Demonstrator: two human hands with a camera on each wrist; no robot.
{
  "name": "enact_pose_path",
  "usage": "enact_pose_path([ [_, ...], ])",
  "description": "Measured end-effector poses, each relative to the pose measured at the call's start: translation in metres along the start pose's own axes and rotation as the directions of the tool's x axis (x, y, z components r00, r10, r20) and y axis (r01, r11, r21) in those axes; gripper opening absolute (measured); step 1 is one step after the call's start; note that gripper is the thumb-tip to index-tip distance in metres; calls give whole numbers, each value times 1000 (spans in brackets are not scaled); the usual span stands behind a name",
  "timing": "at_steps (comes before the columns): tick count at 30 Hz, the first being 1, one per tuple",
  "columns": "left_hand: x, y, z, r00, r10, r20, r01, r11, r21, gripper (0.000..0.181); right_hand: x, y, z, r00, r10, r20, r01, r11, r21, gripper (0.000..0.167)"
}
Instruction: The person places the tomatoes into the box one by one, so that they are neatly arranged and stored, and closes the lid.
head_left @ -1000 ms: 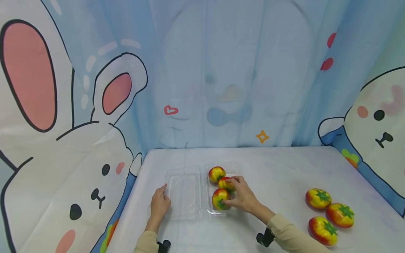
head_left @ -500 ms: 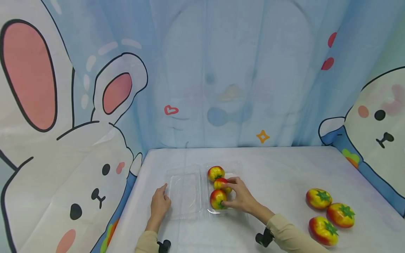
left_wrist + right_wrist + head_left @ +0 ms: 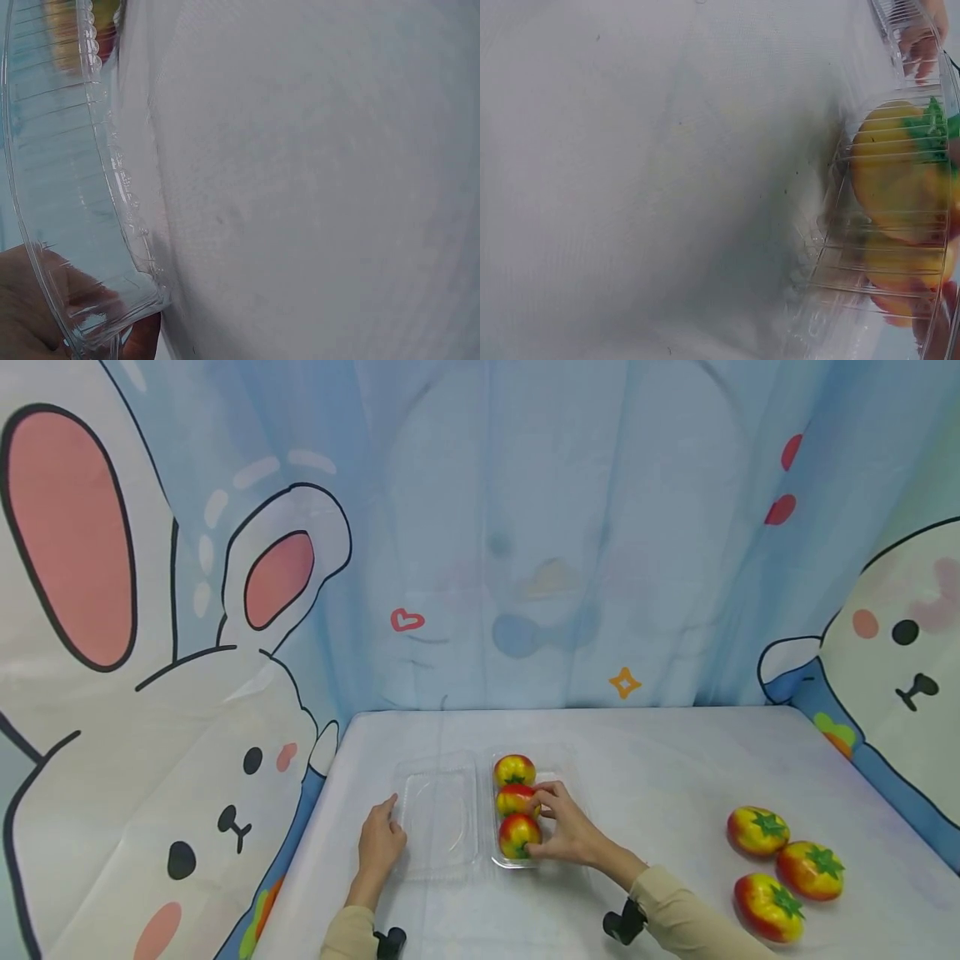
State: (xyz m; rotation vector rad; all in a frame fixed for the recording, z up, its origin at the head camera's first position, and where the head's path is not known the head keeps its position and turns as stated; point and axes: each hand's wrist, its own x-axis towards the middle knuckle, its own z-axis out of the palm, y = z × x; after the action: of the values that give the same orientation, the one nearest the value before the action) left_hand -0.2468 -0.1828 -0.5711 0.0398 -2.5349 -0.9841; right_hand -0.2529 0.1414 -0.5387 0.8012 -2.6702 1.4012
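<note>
A clear plastic clamshell box [image 3: 513, 863] holds a column of red-and-yellow fruits with green leafy tops. They are a far fruit [image 3: 513, 769], a middle fruit [image 3: 512, 799] and a near fruit [image 3: 517, 837]. My right hand [image 3: 567, 829] reaches in from the right, fingers bent. Its thumb is at the near fruit's front and its fingertips lie between near and middle fruits. The right wrist view shows fruit [image 3: 892, 180] through the box wall. At the lid's left edge, my left hand [image 3: 378, 845] holds the clear lid [image 3: 438, 818]; that wrist view shows fingers around a corner.
More of the same fruits lie together at the table's right: one behind [image 3: 756, 829], one at the side [image 3: 810, 870] and one in front [image 3: 767, 906]. A white cloth [image 3: 660, 760] covers the table. A cartoon-printed curtain [image 3: 555, 527] hangs behind it.
The middle fruit has shifted left into line with the other two. My right fingers moved with it and now sit lower, beside the near fruit. The left hand stays at the lid.
</note>
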Motion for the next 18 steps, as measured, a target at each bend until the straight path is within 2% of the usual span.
enact_pose_path([
  [4, 0, -1, 1, 1000, 1, -2, -1, 1000, -1, 45, -1, 1, 1, 1000, -23, 8, 23, 999, -43, 55],
  [9, -1, -2, 1, 1000, 0, 5, 0, 1000, -4, 46, -3, 3, 3, 998, -59, 7, 60, 995, -86, 47],
  [12, -2, -2, 0, 1000, -7, 10, 7, 1000, -3, 45, -4, 5, 4, 997, -73, -8, 72, 993, -89, 47],
  [18, -1, 0, -1, 1000, -12, 10, 12, 1000, -10, 46, -5, 5, 2, 998, -51, -24, 48, 992, -113, 50],
])
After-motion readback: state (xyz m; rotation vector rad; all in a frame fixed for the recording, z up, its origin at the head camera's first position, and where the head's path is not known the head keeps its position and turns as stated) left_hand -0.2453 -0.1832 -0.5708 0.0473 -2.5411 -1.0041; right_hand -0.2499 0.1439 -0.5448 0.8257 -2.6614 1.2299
